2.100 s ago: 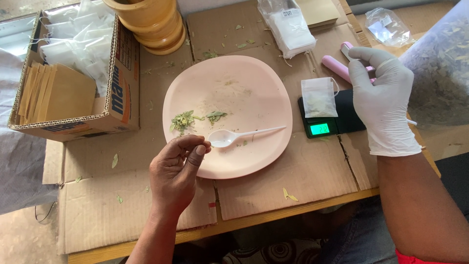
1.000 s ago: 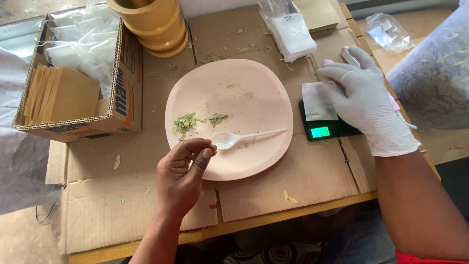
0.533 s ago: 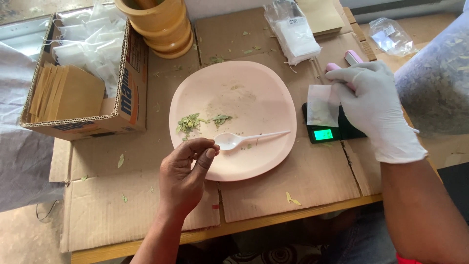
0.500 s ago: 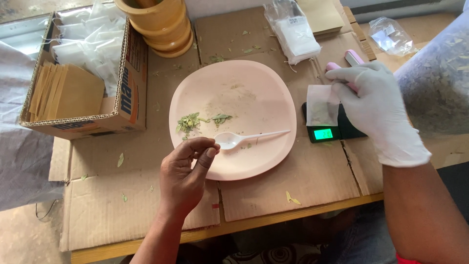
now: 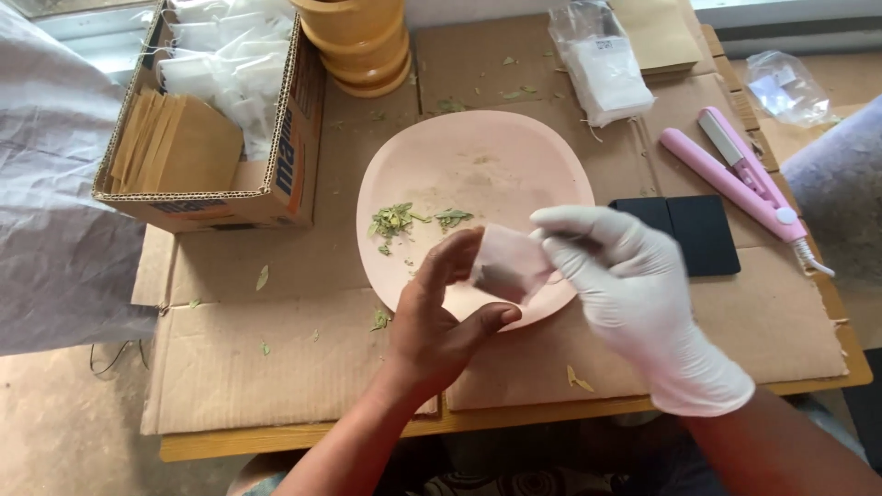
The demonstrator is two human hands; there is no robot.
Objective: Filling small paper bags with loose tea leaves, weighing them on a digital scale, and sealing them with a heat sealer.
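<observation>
Sachet (image 5: 508, 266), small and translucent, is now lifted off the black scale (image 5: 689, 234) and held over the pink plate (image 5: 478, 165), pinched between the bare left hand (image 5: 441, 317) and gloved right hand (image 5: 625, 285). Dried herb (image 5: 404, 220) lies just beside, left.

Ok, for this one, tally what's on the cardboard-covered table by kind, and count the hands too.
Hands: 2, the bare left hand and the gloved right hand, both holding the small sachet
Small sachet in hand: 1
Pink plate: 1
Black scale: 1
Pink sealer: 1
Cardboard box: 1
Stack of yellow bowls: 1
Clear bags of sachets: 1
Total: 9
</observation>
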